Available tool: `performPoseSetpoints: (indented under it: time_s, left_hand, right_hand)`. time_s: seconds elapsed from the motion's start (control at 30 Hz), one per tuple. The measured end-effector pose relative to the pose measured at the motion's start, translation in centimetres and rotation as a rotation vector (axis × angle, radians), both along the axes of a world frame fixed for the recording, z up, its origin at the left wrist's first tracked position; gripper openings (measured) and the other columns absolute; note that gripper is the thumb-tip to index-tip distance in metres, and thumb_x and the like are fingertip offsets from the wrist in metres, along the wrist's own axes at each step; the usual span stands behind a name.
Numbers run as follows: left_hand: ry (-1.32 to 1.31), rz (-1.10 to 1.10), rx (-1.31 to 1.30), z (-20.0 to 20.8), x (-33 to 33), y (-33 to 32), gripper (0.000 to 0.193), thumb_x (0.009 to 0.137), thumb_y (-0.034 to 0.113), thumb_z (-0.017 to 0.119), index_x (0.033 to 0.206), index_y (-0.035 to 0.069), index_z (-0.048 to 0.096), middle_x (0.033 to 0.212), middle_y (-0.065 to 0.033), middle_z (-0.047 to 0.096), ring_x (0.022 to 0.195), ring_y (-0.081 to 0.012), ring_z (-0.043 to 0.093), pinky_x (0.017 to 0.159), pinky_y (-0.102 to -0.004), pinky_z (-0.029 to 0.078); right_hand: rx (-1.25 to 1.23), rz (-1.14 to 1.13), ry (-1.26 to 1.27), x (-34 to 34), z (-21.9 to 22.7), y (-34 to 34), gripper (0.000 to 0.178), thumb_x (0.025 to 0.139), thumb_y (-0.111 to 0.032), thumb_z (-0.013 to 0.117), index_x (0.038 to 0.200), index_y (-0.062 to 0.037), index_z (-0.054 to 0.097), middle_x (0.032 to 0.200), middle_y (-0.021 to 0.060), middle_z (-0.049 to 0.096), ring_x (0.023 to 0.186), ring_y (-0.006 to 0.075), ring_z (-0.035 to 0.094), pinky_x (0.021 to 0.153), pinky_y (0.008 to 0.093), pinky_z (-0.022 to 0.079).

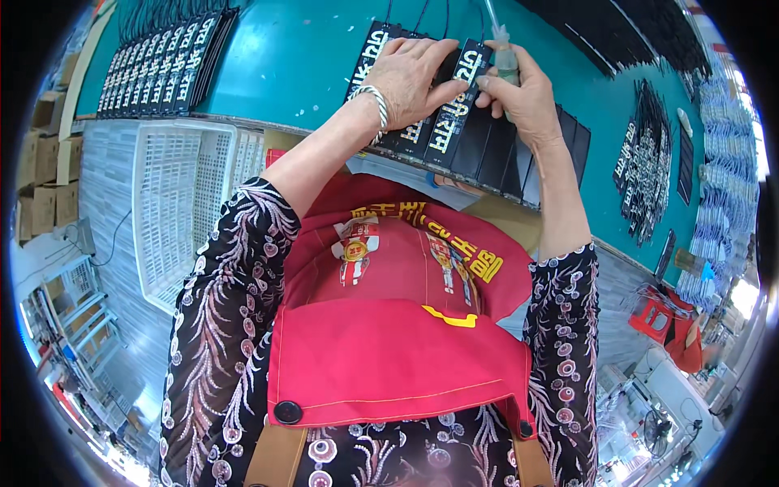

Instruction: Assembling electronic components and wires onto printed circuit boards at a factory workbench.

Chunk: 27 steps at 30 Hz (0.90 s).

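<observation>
Currently both hands at the near edge of the teal table [280, 69], over a row of flat black strips.

Left hand [410, 77]: back of hand up, laid across the lettered strips [381, 53] at the left of the row. Fingers loosely bent and released, gripping nothing that shows; thumb stretched right to the lettered strip [456, 105] between the two hands. Twisted pale bracelet [376, 105] at the wrist.

Right hand [531, 97]: fingers closed round a translucent applicator bottle [506, 63], held at the far right corner of that middle strip. Narrow pale end points away to the far side; whether the other end touches the strip cannot be told, as the fingers cover it.

Middle strip lies slightly tilted, far end leaning right, pale characters down its length. To its right, plain black strips [527, 158] side by side, reaching the near table edge. Thin dark cords [421, 15] run off the far ends of the lettered ones.

Elsewhere on the table: far left, an overlapping batch of lettered strips [158, 69], cords trailing to the far side; right, a heaped bundle of dark strips [645, 162]; along the right edge, many clear packets [722, 154].

Off the table: white plastic crate [174, 207] on the left, cardboard boxes [49, 174] beyond it; red stool [651, 316] on the right. Red apron [398, 357] nearest, patterned dark sleeves [227, 325] at both sides.
</observation>
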State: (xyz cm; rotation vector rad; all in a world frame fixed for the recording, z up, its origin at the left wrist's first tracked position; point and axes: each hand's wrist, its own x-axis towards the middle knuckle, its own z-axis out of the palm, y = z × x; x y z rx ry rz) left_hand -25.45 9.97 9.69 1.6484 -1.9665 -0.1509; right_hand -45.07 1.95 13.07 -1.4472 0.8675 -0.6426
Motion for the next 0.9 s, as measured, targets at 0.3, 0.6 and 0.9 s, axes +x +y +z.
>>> performPoseSetpoints:
  time_s: [0.3,0.6,0.9]
  left_hand:
    - [-0.125,-0.066,-0.127,-2.3,-0.6,1.0,0.031,0.089,0.037,0.070,0.117,0.025,0.070,0.122,-0.0097,0.062,0.120,-0.0267,0.056,0.104,-0.0428,0.038]
    - [-0.144,-0.077,-0.103,-8.5,-0.1,2.2,0.030,0.090,0.036,0.069,0.117,0.024,0.071,0.125,-0.0102,0.060,0.124,-0.0269,0.053,0.106,-0.0441,0.037]
    - [-0.149,-0.071,-0.080,-9.1,-0.6,2.1,0.037,0.091,0.044,0.066,0.121,0.022,0.069,0.129,-0.0105,0.060,0.126,-0.0273,0.053,0.108,-0.0442,0.035]
  right_hand:
    - [-0.066,0.023,0.445,0.8,-0.1,0.0,0.048,0.080,-0.013,0.072,0.126,-0.0039,0.062,0.073,0.0010,0.060,0.056,0.0080,0.057,0.045,0.0224,0.042]
    - [-0.017,-0.145,0.249,-0.8,-7.3,2.4,0.046,0.084,-0.013,0.074,0.124,0.0035,0.058,0.078,0.0003,0.059,0.059,0.0063,0.054,0.048,0.0213,0.042]
    - [-0.280,-0.124,0.346,-1.9,-10.0,2.6,0.027,0.082,-0.015,0.075,0.100,-0.0016,0.061,0.079,0.0010,0.062,0.062,0.0062,0.055,0.049,0.0224,0.040]
